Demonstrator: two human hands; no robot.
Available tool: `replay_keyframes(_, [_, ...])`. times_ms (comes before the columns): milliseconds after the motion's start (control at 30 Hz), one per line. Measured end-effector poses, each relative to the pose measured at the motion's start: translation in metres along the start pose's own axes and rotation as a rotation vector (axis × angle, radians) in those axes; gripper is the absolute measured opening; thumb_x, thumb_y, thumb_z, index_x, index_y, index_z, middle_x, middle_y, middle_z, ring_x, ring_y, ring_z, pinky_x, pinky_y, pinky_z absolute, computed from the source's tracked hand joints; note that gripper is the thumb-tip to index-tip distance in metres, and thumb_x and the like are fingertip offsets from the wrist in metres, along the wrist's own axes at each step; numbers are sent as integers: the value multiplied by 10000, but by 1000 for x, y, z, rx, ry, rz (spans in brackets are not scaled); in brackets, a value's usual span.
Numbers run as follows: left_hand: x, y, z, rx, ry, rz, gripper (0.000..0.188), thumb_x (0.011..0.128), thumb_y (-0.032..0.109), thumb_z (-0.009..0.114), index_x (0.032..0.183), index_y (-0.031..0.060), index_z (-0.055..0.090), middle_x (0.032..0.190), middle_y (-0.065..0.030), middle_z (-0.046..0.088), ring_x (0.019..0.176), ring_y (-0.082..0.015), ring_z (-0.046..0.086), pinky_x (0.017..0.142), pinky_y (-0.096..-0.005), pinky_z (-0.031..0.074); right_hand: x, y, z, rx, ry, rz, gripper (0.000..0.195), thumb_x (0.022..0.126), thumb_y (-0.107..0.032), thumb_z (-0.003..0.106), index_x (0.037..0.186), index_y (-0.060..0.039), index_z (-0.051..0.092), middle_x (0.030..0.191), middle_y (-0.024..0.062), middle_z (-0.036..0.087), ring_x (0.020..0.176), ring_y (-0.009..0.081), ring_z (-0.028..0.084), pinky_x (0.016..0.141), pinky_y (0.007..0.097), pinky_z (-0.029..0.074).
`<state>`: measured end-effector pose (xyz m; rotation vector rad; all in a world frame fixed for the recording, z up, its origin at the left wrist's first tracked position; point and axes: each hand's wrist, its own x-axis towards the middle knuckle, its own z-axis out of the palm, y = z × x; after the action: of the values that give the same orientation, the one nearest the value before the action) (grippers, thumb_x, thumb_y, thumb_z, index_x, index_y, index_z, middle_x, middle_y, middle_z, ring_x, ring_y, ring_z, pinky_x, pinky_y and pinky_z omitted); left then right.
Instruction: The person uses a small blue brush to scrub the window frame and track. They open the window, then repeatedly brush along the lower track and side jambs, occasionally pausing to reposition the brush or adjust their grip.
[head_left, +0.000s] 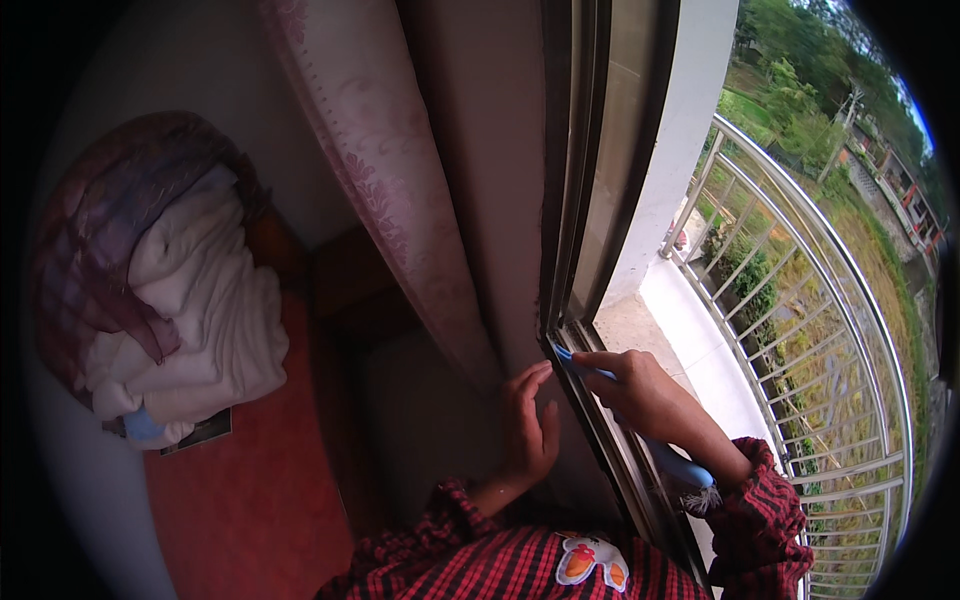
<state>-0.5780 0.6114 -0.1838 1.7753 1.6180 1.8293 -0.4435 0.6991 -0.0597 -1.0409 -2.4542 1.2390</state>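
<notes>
My right hand (641, 394) grips a blue plastic cleaning brush (681, 465). The brush's narrow blue tip sits in the sliding window's metal track (626, 480), close to the corner by the upright frame. Pale frayed bristles stick out from its other end, beneath my forearm. My left hand (529, 427) holds nothing; its fingertips are at the inner edge of the sill, just left of the brush tip, and its thumb stands apart. Whether those fingertips touch the frame I cannot tell. Above both hands rises the dark-framed window sash (619, 150).
A pink patterned curtain (390, 187) hangs left of the window. Farther left, folded cream bedding (202, 315) and a dark purple sheer cloth (112, 225) lie on a red surface (247, 510). Outside are a tiled balcony floor (690, 337) and a curved metal railing (832, 232).
</notes>
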Motion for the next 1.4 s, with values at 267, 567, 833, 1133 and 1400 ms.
replay_keyframes(267, [4, -4, 0, 122, -73, -29, 553, 848, 2, 485, 1376, -24, 321, 1344, -202, 421, 1218, -353, 423, 1031, -421, 323, -3, 15, 33, -67, 176, -35, 371, 902, -100, 517, 1252, 23, 524, 885, 276, 634, 852, 355, 655, 738, 387, 497])
replay_keyframes(567, [5, 3, -3, 23, -75, -39, 593, 827, -60, 465, 1395, -20, 300, 1390, -206, 363, 1266, -361, 387, 1065, -410, 316, -49, 25, 12, 293, 399, 172, 402, 940, -126, 472, 1325, -10, 468, 723, 75, 593, 558, 152, 558, 517, 305, 464])
replay_keyframes(833, [-3, 14, 5, -41, -93, -48, 599, 807, -82, 458, 1385, -23, 315, 1395, -210, 346, 1274, -367, 376, 1071, -426, 312, -69, -16, 7, 298, 85, 311, 363, 949, -136, 482, 1275, 20, 518, 621, 14, 544, 450, 81, 503, 424, 248, 403])
replay_keyframes(1133, [-2, 9, -2, 46, -86, -49, 575, 813, -46, 447, 1377, -30, 330, 1390, -212, 338, 1260, -369, 383, 1056, -429, 321, -8, -18, 21, -448, 46, -63, 235, 847, -41, 501, 1040, 64, 584, 646, 266, 567, 639, 412, 597, 581, 451, 479])
replay_keyframes(1400, [-6, 7, -3, 75, -99, -10, 575, 821, -39, 447, 1383, -26, 324, 1381, -222, 345, 1267, -373, 375, 1069, -425, 301, -5, -1, 34, -356, 111, -26, 350, 867, -58, 494, 1200, 48, 501, 776, 275, 598, 744, 425, 603, 640, 458, 481])
